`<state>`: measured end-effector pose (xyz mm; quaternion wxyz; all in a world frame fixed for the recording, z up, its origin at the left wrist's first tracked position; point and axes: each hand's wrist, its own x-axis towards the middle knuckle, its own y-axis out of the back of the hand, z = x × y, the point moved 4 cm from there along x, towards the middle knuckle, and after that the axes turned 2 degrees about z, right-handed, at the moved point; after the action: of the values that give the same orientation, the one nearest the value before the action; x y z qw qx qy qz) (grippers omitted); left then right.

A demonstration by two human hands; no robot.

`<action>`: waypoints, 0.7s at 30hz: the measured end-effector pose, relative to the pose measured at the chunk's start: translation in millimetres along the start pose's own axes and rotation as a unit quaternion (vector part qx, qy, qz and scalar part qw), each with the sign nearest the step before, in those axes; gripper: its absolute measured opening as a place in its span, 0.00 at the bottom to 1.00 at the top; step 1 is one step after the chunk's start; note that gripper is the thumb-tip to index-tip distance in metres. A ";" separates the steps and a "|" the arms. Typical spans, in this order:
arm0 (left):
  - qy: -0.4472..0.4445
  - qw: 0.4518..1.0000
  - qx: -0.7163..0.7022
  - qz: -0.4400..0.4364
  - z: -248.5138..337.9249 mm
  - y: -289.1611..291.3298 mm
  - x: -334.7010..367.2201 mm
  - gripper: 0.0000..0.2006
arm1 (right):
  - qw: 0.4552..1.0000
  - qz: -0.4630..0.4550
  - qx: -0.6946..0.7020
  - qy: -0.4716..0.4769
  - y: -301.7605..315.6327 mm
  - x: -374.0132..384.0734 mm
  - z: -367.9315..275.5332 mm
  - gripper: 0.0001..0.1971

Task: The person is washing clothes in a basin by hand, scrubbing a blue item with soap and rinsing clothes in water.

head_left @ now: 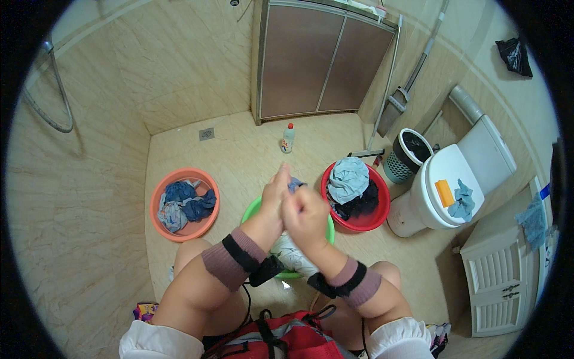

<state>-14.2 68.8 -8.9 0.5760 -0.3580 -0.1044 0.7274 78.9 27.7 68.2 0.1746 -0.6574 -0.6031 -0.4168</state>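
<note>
My two hands meet above a green basin (329,230), pressed together. A small bit of bluish cloth (295,183) shows between them; most of it is hidden. Edge-on, my left hand (276,194) bears against the cloth, its fingers pointing away from me. The right hand (306,220) is balled up against the left, slightly blurred, with the cloth at its far side. Below them, pale patterned wet-looking fabric (292,252) lies in the basin. Both forearms wear mauve bands with black straps.
An orange basin (156,216) of blue clothes stands left. At right is a red basin (382,209) with light-blue and black clothes. A red-capped bottle (288,139) stands ahead. Beyond are a bin (399,166), a squeegee (366,153) and a toilet (439,170) bearing an orange block (444,193).
</note>
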 end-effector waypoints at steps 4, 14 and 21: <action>0.014 0.996 -0.076 0.050 -3.1 -40.9 -36.8 0.17 | 0.998 0.045 -0.046 -0.002 12.3 14.3 27.8 0.14; -0.005 0.999 -0.035 0.025 -2.1 -37.6 -29.6 0.17 | 0.995 0.040 -0.048 -0.079 9.7 13.2 30.9 0.13; 0.001 0.999 0.030 0.013 5.7 -4.8 -5.3 0.16 | 0.999 -0.003 0.003 0.032 -0.6 0.1 -24.0 0.13</action>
<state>-13.8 67.0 0.1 0.5767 -0.3426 -0.0775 0.7376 70.2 10.3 82.3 0.1945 -0.6413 -0.6000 -0.4369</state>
